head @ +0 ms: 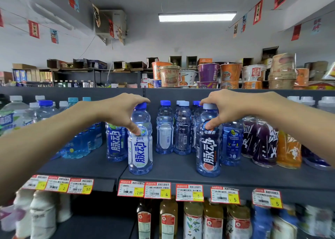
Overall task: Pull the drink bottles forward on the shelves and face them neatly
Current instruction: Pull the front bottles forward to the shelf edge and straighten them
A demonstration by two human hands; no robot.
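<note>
Clear blue plastic drink bottle point(140, 148), white 脉动 label | our left hand point(119, 111) grips it | dark-labelled 脉动 bottle point(208, 148) | our right hand point(230, 106) grips it

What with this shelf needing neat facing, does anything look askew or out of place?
Yes: the middle bottles between the white-label bottle and dark-label bottle stand further back, barcodes showing instead of front labels.

The white-label bottle point(140, 148) and the dark-label bottle point(208, 148) near the front edge are clear bluish plastic, smooth and glossy, with shiny film labels (their plastic caps look duller). The shelf point(172, 168) is dark grey, matt and even. The price tags point(157, 189) are glossy printed paper. The far boxes point(54, 63) are dull brown cardboard.
</note>
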